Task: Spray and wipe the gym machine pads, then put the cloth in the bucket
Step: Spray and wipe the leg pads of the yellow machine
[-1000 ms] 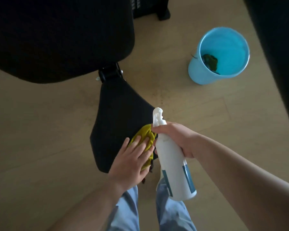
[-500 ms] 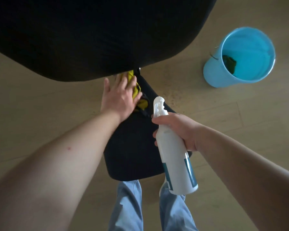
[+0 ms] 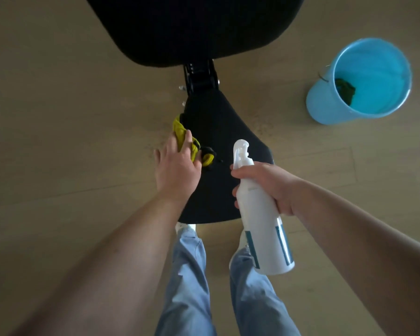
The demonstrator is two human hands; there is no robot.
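Observation:
A black seat pad (image 3: 222, 141) lies below me, joined by a black bracket (image 3: 199, 77) to a larger black back pad (image 3: 192, 27) at the top. My left hand (image 3: 176, 168) presses a yellow cloth (image 3: 182, 132) against the seat pad's left edge. My right hand (image 3: 267, 183) grips a white spray bottle (image 3: 262, 229) with a blue label, nozzle up, over the seat pad's right side. A light blue bucket (image 3: 325, 105) stands on the floor at the right, with a dark green cloth (image 3: 344, 89) inside.
Light wooden floor (image 3: 70, 129) surrounds the machine. My legs in light blue jeans (image 3: 192, 275) and white shoes stand just below the seat pad's near edge.
My left hand has drawn the yellow cloth back from the top of the seat pad, near the bracket, down to its left edge. The bottle stays in my right hand.

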